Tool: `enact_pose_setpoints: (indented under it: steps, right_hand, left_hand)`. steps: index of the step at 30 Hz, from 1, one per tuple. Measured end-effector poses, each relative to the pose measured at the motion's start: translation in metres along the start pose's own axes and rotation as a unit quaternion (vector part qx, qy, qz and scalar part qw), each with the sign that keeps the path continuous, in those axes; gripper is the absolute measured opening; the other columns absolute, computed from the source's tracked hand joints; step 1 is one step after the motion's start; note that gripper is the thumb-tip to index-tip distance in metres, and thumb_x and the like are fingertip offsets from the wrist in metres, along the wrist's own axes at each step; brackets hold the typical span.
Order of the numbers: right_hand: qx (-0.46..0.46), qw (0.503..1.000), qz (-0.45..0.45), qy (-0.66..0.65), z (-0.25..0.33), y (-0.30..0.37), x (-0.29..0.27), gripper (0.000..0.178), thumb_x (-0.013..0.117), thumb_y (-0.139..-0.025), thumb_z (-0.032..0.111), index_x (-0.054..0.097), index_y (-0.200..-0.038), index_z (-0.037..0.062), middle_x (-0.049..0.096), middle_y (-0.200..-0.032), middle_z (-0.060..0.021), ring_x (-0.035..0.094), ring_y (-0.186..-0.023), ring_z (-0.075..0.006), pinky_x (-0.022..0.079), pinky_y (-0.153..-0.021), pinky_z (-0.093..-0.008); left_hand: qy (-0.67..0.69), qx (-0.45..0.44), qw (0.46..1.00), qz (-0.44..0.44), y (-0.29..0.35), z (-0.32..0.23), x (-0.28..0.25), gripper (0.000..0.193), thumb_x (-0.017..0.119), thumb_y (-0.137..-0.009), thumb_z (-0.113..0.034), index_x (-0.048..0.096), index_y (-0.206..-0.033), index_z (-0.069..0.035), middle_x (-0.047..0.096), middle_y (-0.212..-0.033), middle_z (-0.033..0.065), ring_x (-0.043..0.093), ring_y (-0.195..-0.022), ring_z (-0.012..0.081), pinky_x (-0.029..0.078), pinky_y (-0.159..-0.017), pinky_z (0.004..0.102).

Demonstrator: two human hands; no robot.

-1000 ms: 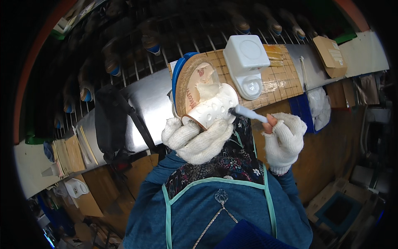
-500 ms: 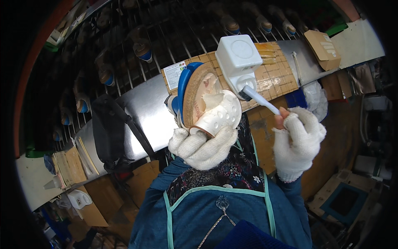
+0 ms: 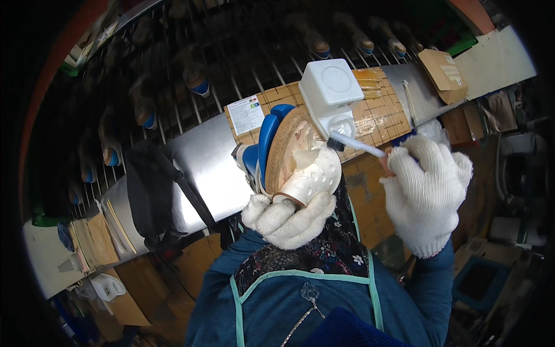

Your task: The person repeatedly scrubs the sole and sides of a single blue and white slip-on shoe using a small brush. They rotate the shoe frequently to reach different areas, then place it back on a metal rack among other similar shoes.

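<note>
My left hand (image 3: 292,222), in a white knit glove, is wrapped round the lower end of a shoe upper on a blue last (image 3: 267,144). The shoe's brown insole side faces up and right, and its white perforated upper (image 3: 317,176) is folded outward. My gloved right hand (image 3: 425,194) pinches the white handle of a brush (image 3: 358,143) with bare fingertips. The dark bristles are at the edge of the white upper; whether they touch it I cannot tell. Just beyond stands a white plastic glue pot (image 3: 331,84) with a small round cup at its near side.
The pot stands on a taped brown board (image 3: 378,110) on a metal bench. A black bag (image 3: 151,188) lies at the left. Beyond runs a rack of bars (image 3: 231,75) carrying several shoes. An open cardboard box (image 3: 442,75) sits at the far right.
The brush has come out of the glue pot's cup and moved nearer to the shoe. Both hands sit slightly lower; the right hand has turned its back up.
</note>
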State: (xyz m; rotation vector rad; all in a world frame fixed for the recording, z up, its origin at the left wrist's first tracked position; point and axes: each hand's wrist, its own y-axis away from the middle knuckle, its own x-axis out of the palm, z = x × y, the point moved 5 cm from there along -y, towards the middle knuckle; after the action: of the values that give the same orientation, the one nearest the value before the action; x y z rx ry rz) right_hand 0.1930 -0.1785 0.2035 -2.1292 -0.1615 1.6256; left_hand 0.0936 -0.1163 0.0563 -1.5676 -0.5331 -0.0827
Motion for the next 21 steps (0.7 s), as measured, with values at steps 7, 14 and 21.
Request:
enact_pose_setpoints:
  steps: [7,14,21]
  right_hand:
    - [-0.038,0.998,0.044,-0.001,0.000,-0.015,-0.003,0.017,0.079,-0.062,0.010,0.064,-0.071,0.0086,0.064,-0.086,-0.0032,0.060,-0.078,-0.0199,0.037,-0.072,-0.0365]
    - [0.025,0.932,-0.009,-0.361,-0.045,-0.009,0.002,0.022,0.072,-0.075,0.018,0.060,-0.071,-0.0001,0.063,-0.082,-0.0072,0.059,-0.066,-0.0186,0.041,-0.057,-0.0302]
    - [0.173,0.560,0.022,-0.810,-0.025,-0.025,0.131,0.035,0.067,-0.092,0.028,0.066,-0.097,-0.0067,0.063,-0.086,-0.0066,0.054,-0.069,-0.0095,0.039,-0.061,-0.0198]
  left_hand:
    - [0.054,0.035,0.988,0.140,-0.014,0.013,-0.010,0.020,0.081,-0.072,-0.017,0.070,-0.087,-0.024,0.060,-0.090,-0.0131,0.055,-0.094,0.0091,0.050,-0.079,0.0268]
    - [0.096,0.075,0.965,0.234,-0.031,0.038,-0.033,0.022,0.081,-0.074,-0.021,0.069,-0.092,-0.021,0.056,-0.093,-0.0084,0.055,-0.099,0.0147,0.052,-0.075,0.0326]
    - [0.082,0.054,0.944,0.315,-0.058,0.059,-0.060,0.026,0.081,-0.076,-0.025,0.067,-0.097,-0.018,0.053,-0.096,-0.0037,0.054,-0.104,0.0203,0.053,-0.071,0.0383]
